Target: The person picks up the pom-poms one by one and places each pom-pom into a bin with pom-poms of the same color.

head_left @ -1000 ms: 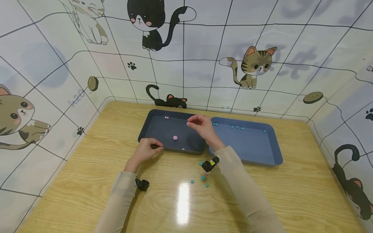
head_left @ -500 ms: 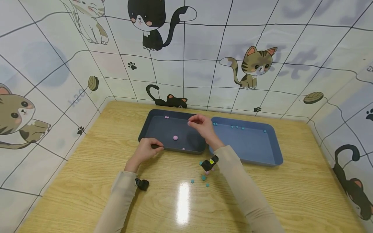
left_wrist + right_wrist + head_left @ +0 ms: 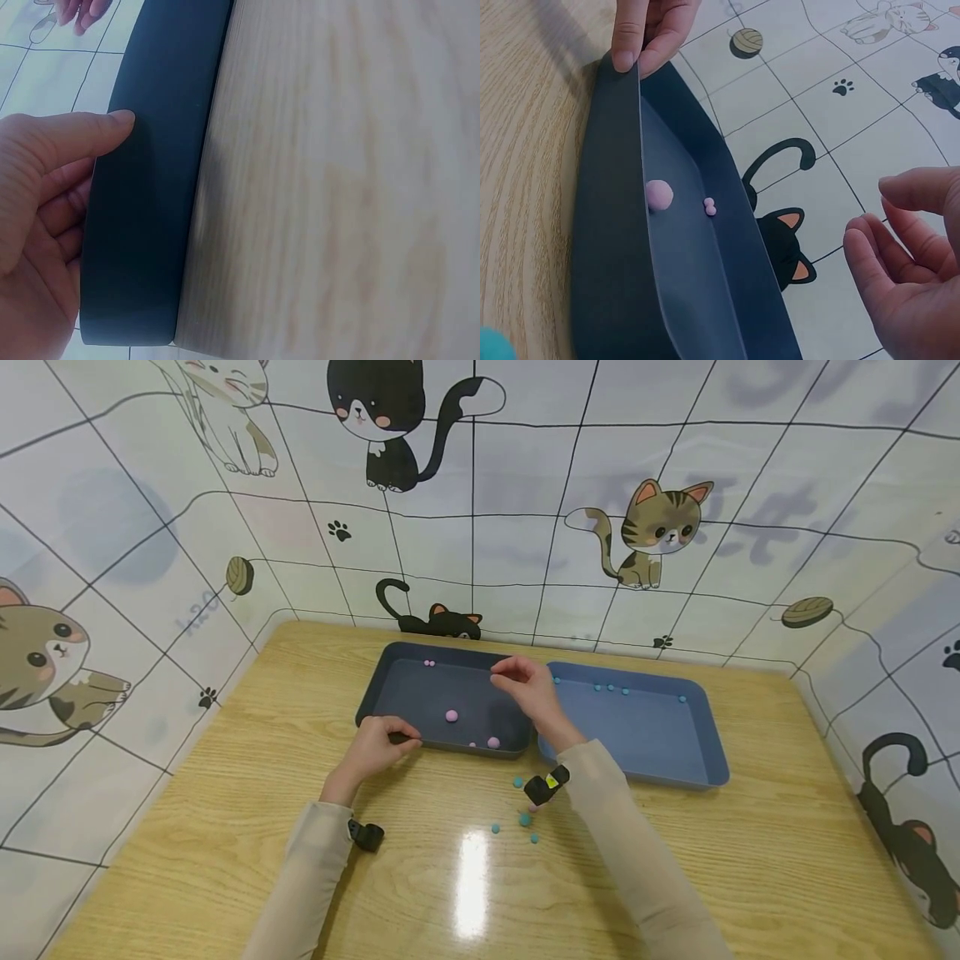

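My left hand point(image 3: 378, 745) pinches the near rim of the dark grey tray point(image 3: 408, 693), thumb on the outer wall point(image 3: 161, 172) and fingers inside. Over that tray's right end hovers my right hand point(image 3: 531, 692); its thumb and fingers are curved, with a gap between the tips and nothing held, as the right wrist view shows point(image 3: 911, 247). In the dark tray lie a larger pink pom-pom point(image 3: 452, 716), another pink pom-pom point(image 3: 493, 743) near the front right corner, a tiny one by the front wall, and two tiny touching ones point(image 3: 429, 663) at the back.
Right of the dark tray stands a blue tray point(image 3: 645, 735) with several small teal pom-poms point(image 3: 611, 687) along its back. Loose teal pom-poms point(image 3: 524, 819) and a pink one point(image 3: 533, 807) lie on the wooden table point(image 3: 420, 877) in front. A cat-print wall covering point(image 3: 517, 552) rises behind.
A pink pom-pom now shows near the dark tray's front right corner, released from my right hand. That hand has shifted slightly right. My left hand stays on the rim.
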Available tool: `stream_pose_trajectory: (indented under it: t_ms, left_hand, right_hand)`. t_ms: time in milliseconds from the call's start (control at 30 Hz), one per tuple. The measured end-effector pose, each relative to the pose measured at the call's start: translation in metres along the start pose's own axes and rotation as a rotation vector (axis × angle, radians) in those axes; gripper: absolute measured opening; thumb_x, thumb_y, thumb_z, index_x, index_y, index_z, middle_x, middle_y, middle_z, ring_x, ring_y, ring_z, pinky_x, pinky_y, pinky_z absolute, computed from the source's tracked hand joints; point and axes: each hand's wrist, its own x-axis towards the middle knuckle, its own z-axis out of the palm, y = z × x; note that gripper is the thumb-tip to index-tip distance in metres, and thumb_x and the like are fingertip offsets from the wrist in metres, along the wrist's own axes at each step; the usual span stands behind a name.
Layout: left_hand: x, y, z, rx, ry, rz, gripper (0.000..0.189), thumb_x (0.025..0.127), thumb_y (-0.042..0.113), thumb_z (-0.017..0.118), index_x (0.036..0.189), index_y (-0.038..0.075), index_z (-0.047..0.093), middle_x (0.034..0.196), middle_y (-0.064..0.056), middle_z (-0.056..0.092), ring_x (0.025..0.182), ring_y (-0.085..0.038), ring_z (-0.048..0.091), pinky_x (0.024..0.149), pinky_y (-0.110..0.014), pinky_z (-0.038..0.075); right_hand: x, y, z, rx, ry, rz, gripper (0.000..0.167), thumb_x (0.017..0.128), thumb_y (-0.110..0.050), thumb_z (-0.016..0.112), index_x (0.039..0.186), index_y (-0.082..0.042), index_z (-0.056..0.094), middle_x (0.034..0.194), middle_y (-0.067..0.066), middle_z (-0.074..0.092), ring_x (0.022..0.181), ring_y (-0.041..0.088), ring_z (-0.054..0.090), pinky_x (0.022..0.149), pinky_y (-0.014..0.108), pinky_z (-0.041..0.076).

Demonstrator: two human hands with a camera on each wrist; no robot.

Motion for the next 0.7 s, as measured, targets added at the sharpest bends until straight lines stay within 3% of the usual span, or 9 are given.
stream_pose_trajectory:
  t_ms: [200,500,700]
  left_hand:
    - [0.000,0.000,0.000,-0.002,0.004,-0.008,0.005,0.080,0.006,0.073,0.081,0.001,0.073,0.078,-0.004,0.069,0.070,-0.015,0.063,0.062,-0.025,0.051]
    - [0.001,-0.002,0.001,0.015,0.021,0.023,0.009,0.080,0.009,0.074,0.081,0.000,0.074,0.079,-0.005,0.069,0.071,-0.015,0.063,0.063,-0.026,0.051]
    - [0.001,-0.002,0.002,0.016,0.018,0.018,0.010,0.080,0.010,0.075,0.081,0.000,0.074,0.079,-0.004,0.069,0.072,-0.016,0.063,0.064,-0.026,0.051]
  right_hand:
    - [-0.011,0.001,-0.010,0.001,-0.025,-0.067,0.023,0.087,-0.005,0.065,0.106,0.008,0.063,0.106,0.021,0.061,0.085,0.010,0.059,0.078,0.023,0.047]
    - [-0.034,0.004,-0.022,-0.015,-0.069,-0.062,0.020,0.088,-0.004,0.064,0.104,0.007,0.062,0.105,0.016,0.061,0.085,0.006,0.058,0.070,0.023,0.046]
    - [-0.048,0.005,-0.027,-0.022,-0.088,-0.088,0.020,0.088,-0.004,0.064,0.104,0.008,0.062,0.106,0.019,0.061,0.087,0.007,0.058,0.073,0.022,0.048]
